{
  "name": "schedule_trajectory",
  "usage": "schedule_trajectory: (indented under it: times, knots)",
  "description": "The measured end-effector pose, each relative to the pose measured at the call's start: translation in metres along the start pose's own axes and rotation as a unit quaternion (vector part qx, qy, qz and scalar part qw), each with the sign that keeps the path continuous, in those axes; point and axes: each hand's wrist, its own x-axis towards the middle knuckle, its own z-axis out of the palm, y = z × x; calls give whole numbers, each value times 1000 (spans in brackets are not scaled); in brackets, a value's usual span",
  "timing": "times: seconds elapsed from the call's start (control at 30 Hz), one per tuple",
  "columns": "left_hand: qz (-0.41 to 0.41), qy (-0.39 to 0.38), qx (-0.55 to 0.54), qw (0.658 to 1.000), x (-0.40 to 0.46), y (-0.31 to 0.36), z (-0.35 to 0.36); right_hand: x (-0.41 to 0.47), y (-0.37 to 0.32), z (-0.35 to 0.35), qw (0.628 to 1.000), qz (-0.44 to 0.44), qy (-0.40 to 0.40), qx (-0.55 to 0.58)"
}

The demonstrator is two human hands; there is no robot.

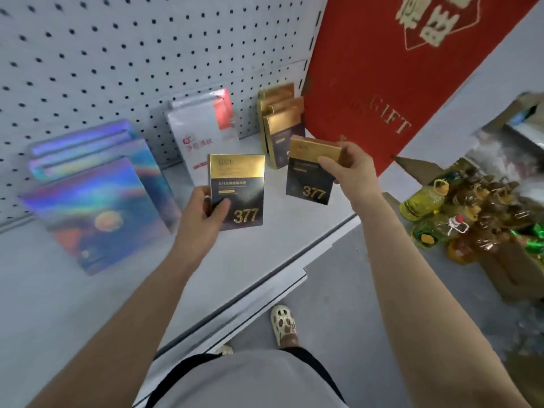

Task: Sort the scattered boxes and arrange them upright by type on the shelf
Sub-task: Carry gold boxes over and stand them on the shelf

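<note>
Left hand [206,207] grips a black-gold box [237,191] upright over the shelf [44,304]. Right hand [350,169] pinches a second box [310,175], tilted, near the gold stack [281,125]. Holographic boxes [94,198] stand left, white boxes [200,134] behind.

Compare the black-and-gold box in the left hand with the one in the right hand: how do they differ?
The left hand's box is upright, front square to the camera; the right hand's box tilts, gold top leaning forward. The left hand grips the dark lower corner; the right hand grips the gold top. Both read 377.
</note>
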Motion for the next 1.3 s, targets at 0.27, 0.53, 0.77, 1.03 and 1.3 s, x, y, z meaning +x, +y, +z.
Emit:
schedule_trajectory:
  times: [0.27,0.53,0.77,1.03,1.3]
  knots:
    - [-50,118,-4,992,12,2,56,129,4,3,966,-88,-235,-70]
    - [-49,164,10,985,13,12,96,171,13,20,950,-163,-244,-109]
    - [-46,156,25,986,21,11,113,167,16,29,947,-237,-170,-133]
    - [-35,105,51,993,43,8,142,131,11,7,915,-180,-349,-93]
    - [-21,74,172,982,58,3,165,146,12,-10,921,-185,-310,-143]
